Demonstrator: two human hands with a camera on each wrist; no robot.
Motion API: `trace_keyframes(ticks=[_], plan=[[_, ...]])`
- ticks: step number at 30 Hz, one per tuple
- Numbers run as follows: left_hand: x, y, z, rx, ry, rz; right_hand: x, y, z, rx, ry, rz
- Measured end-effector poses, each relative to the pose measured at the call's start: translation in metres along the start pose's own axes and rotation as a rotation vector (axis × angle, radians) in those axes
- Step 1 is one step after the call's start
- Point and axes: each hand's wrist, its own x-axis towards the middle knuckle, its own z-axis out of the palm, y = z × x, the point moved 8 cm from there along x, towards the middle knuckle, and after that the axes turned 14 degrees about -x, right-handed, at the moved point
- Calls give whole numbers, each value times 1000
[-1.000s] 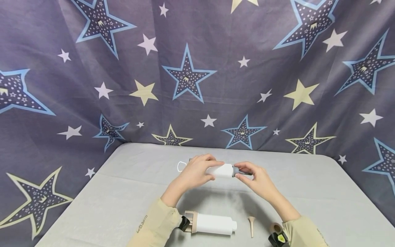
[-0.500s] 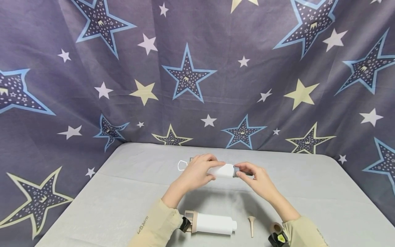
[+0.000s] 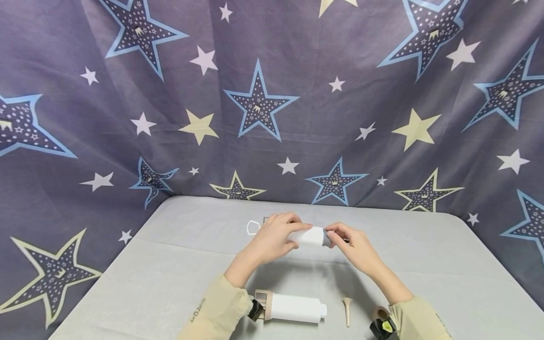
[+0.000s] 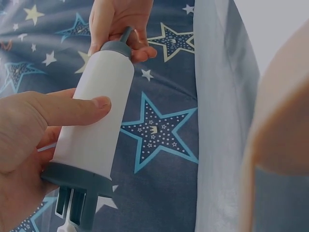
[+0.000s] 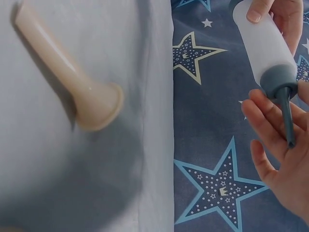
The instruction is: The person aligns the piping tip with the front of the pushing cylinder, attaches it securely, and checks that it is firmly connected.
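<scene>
My left hand [image 3: 274,238] grips a white cylindrical tube [image 3: 312,236], held above the table, with the thumb along its side. Its far end, in the left wrist view, wears a blue-grey cap [image 4: 116,47] with a thin nozzle; the near end has a slotted blue-grey collar [image 4: 79,181]. A white wire loop [image 3: 248,228] sticks out past the left hand. My right hand [image 3: 356,245] pinches the cap at its rim. The right wrist view shows the nozzle [image 5: 286,118] running down over the palm, fingers below the cap.
On the grey-covered table [image 3: 170,264] lies a second white tube [image 3: 295,308] with a beige collar. Right of it are a beige funnel-ended nozzle [image 3: 347,311] and a round beige part [image 3: 381,312] by the right wrist. A star-patterned cloth [image 3: 297,118] hangs behind.
Both hands and the white tube have shifted slightly to the right. The right fingers have turned on the cap, and less of the nozzle shows in the head view.
</scene>
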Motion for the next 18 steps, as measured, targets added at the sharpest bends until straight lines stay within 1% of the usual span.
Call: trace_keyframes(ticks=[6,10,12,15,18], plan=[[-1,-1,2,-7,2,3,1,-2,0,-37,-8,-7],[-2,-4,2,-8,7,-13,1,-5,-1,-89,-1,-16],[-2,-6,2,-12,11,-23,1,-6,-2,-98,4,-22],[-2,-8,2,-24,14,-38,0,-9,-4,-105,26,-51],[-2,-10,1,-36,15,-46,0,-12,-5,-123,55,-98]])
